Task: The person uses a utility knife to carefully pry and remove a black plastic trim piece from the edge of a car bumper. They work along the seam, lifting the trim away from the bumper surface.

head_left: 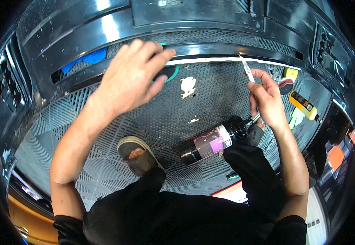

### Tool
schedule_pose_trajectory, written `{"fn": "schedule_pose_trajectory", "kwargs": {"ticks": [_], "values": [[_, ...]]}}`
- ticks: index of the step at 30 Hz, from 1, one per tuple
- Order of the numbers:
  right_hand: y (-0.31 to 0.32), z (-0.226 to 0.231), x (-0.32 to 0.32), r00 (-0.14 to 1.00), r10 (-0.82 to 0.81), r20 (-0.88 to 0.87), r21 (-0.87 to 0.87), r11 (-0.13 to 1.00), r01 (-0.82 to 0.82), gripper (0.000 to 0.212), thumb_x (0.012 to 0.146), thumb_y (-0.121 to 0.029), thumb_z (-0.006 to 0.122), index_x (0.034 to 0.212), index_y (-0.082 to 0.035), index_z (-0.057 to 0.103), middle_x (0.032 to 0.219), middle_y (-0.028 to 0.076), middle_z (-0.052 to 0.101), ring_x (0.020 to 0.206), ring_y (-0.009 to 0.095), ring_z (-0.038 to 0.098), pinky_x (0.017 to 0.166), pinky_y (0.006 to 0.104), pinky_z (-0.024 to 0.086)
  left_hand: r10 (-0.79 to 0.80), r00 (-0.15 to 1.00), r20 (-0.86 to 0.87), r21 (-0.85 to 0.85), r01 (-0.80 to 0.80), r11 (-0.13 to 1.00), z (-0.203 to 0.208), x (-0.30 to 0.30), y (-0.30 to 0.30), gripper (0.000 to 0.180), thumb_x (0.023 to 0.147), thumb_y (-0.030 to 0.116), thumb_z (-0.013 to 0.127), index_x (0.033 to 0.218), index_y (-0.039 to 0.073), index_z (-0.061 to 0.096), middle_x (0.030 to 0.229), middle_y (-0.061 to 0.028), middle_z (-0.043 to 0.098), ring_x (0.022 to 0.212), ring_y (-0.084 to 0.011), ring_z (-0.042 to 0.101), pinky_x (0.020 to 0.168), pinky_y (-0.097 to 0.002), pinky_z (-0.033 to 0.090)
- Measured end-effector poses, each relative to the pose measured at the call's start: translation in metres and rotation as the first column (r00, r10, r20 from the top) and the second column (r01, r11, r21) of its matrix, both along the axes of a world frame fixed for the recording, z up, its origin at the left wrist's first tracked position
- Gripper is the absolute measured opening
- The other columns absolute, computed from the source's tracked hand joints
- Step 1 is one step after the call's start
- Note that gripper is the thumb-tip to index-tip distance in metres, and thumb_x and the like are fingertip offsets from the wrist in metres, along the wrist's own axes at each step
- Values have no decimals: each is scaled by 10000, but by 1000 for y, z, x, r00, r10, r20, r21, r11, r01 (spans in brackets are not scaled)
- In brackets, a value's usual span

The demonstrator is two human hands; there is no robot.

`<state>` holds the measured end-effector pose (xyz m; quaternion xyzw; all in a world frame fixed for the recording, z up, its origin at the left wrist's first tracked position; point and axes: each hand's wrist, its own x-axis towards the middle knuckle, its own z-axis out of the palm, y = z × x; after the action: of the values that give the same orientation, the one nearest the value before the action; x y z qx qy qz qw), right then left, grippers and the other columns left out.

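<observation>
In front of me runs a glossy black car bumper point(194, 49) with a narrow white strip point(218, 59) along its lower edge. My left hand point(132, 75) is at that edge, left of the middle, fingers bent and thumb apart from the index finger. The index fingertip meets the edge near the strip's left end; I see nothing held. A dark round thing with a green rim point(173, 75) is partly hidden behind this hand. My right hand point(267, 96) is closed on a slim silver utility knife point(247, 70), its blade tip at the bumper edge by the strip.
A black sprayer bottle point(210, 143) with a pink label lies by my right leg. Pale scraps point(188, 86) rest on the grey grid floor point(104, 171). At right are a yellow bottle point(304, 105), a yellow sponge point(290, 73) and a light green glove point(296, 118). Blue cloth point(85, 59) shows through the bumper opening.
</observation>
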<state>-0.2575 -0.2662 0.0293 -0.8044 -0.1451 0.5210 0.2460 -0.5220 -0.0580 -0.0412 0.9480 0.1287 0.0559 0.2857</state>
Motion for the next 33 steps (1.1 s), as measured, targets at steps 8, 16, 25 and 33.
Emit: {"fn": "schedule_pose_trajectory", "kwargs": {"ticks": [8, 16, 25, 33], "values": [[-42, -9, 56, 935, -345, 80, 192, 926, 325, 251, 1050, -179, 532, 1266, -67, 593, 622, -7, 563, 396, 59, 405, 370, 227, 301, -126, 974, -186, -78, 113, 991, 15, 26, -4, 434, 827, 221, 779, 1210, 50, 669, 1198, -93, 617, 1117, -282, 572, 938, -404, 452], [-66, -22, 109, 800, -582, 146, 338, 789, 513, 368, 1111, -280, 473, 1376, -50, 581, 643, -27, 488, 391, 53, 367, 364, 204, 307, -156, 986, -51, -68, 152, 986, 40, 96, 43, 278, 855, 184, 762, 1076, 23, 712, 1108, -119, 673, 1006, -311, 631, 902, -417, 490], [-107, -11, 141, 736, -658, 159, 474, 705, 528, 429, 1079, -245, 530, 1444, -21, 532, 592, -4, 546, 373, 71, 416, 355, 221, 335, 515, 738, 436, -340, -395, 853, 21, 267, 155, 307, 970, 220, 676, 1162, -10, 743, 997, -111, 761, 908, -145, 670, 832, -289, 527], [-139, 5, 173, 672, -729, 126, 459, 644, 612, 477, 1067, -321, 558, 1440, -24, 549, 577, -2, 529, 368, 78, 394, 352, 239, 309, 522, 843, -126, 207, -493, 845, -34, 368, 286, 853, 908, 588, 641, 1488, -22, 499, 1419, -318, 580, 1371, -417, 539, 1151, -443, 408]]}}
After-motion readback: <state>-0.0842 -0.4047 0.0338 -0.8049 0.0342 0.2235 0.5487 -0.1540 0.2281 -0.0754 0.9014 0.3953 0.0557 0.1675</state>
